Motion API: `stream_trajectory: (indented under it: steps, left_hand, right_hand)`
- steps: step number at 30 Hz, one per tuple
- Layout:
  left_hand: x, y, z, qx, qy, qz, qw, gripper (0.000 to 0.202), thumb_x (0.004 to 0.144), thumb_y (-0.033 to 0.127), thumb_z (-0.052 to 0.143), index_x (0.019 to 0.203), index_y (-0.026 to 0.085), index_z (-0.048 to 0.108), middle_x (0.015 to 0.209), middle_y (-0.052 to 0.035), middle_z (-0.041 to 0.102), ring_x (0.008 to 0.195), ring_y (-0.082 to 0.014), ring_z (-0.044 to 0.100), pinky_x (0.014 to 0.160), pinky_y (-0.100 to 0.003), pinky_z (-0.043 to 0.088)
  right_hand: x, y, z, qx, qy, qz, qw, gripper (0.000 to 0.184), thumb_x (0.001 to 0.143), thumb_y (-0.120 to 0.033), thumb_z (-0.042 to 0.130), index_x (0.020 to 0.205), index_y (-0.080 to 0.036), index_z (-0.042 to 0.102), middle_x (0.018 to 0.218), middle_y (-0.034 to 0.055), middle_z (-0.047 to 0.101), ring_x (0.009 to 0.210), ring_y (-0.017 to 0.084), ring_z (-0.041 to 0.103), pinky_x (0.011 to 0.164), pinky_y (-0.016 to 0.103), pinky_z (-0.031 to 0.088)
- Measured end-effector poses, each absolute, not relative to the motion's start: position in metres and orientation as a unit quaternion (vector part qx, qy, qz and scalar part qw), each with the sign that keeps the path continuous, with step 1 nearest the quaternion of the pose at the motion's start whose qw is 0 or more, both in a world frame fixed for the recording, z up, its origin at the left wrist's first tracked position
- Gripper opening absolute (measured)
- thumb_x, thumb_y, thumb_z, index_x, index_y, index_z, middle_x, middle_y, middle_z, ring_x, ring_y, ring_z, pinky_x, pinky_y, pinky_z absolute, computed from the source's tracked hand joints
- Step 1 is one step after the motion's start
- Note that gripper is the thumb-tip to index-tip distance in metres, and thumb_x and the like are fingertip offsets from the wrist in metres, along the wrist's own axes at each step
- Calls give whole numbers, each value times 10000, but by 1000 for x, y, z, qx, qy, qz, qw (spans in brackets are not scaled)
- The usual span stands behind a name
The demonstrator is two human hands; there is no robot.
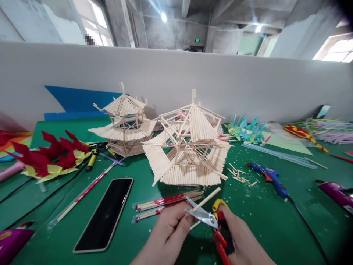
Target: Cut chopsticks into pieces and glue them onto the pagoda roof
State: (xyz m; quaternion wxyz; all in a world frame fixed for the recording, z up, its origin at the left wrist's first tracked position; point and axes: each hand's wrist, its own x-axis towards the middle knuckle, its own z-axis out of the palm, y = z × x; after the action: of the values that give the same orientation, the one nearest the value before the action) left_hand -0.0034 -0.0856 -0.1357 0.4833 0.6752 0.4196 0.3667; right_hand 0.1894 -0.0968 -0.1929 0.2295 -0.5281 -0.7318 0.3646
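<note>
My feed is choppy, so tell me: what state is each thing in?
scissors, open around the wooden stick, in right hand
wooden stick, pinched in left hand
phone, face up, screen dark
glue gun, lying on its side
front model, upright, frame partly bare

Both hands sat low in the view, at about 6 o'clock, bare to the wrists. The left grip [168, 233] came in from 7 o'clock with its back turned up and its knuckles pointing toward 1 o'clock. Its thumb and forefinger were pinched together on a thin wooden stick [209, 198], and the other fingers were curled loosely beneath. The right grip [239, 239] came in from 5 o'clock, angled toward 10 o'clock. Its fingers were wrapped around the red and yellow handles of a pair of shears [202, 216], with the thumb lying on top. The two hands were close together, fingertips nearly meeting. Only short stretches of the forearms showed at the lower edge.
</note>
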Motion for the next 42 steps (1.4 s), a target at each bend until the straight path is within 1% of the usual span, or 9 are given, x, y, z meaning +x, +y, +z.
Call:
stream_trajectory:
  steps: [8,13,19,24,28,31,36,39,42]
  left_hand:
    - [0,-90,-142,692,465,418,361,170,839,184,403,799,194,568,758,-10,605,703,-149,566,664,-203,409]
    - [-4,-83,-137,666,422,356,502,237,853,236,389,776,169,603,709,-9,571,666,-133,505,629,-198,382]
    - [-11,-77,-136,582,401,303,639,268,843,325,433,701,148,574,568,52,380,496,-76,275,458,-174,224]
    - [-3,-85,-140,637,441,345,529,228,842,253,402,738,162,583,677,-3,541,630,-125,477,596,-201,367]
    - [3,-90,-144,676,468,400,405,186,831,212,408,771,192,583,759,-19,586,711,-156,525,689,-231,387]
    - [-2,-87,-146,649,441,349,513,210,835,254,424,734,175,590,701,-11,558,650,-132,486,622,-210,373]
    - [-11,-78,-151,481,377,292,736,269,806,360,483,663,144,558,542,54,376,451,-60,249,436,-182,178]
    - [-7,-79,-149,512,410,306,690,264,817,343,470,677,144,572,563,40,415,487,-74,320,468,-181,238]
    - [1,-84,-146,598,439,360,565,235,846,310,430,766,166,597,705,0,535,674,-129,473,643,-208,352]
  right_hand:
    - [187,-98,-206,-547,-726,341,239,309,592,-83,494,830,-236,369,685,-27,535,563,123,478,510,214,374]
    - [189,-97,-189,-530,-729,366,231,361,595,-120,547,894,-227,377,798,10,581,670,150,522,592,234,418]
    - [189,-100,-189,-529,-718,396,220,300,585,-82,514,807,-235,381,695,-20,564,584,128,507,500,209,383]
    - [187,-102,-203,-530,-704,408,239,377,588,-77,500,911,-225,376,758,-7,589,615,133,539,541,216,414]
    - [186,-102,-201,-536,-705,398,239,378,585,-83,506,907,-223,367,729,-16,574,592,127,521,531,211,409]
    - [188,-102,-198,-522,-712,401,244,432,566,-104,539,941,-214,356,791,3,573,651,137,519,584,218,426]
    - [189,-105,-200,-521,-706,420,235,355,566,-74,500,863,-220,370,729,-16,557,598,127,497,525,210,396]
    - [187,-105,-202,-530,-692,427,241,343,569,-62,494,842,-226,368,712,-26,554,596,124,513,514,203,387]
    - [184,-105,-197,-542,-689,408,254,272,622,-92,497,821,-230,374,683,-34,537,580,113,501,504,195,380]
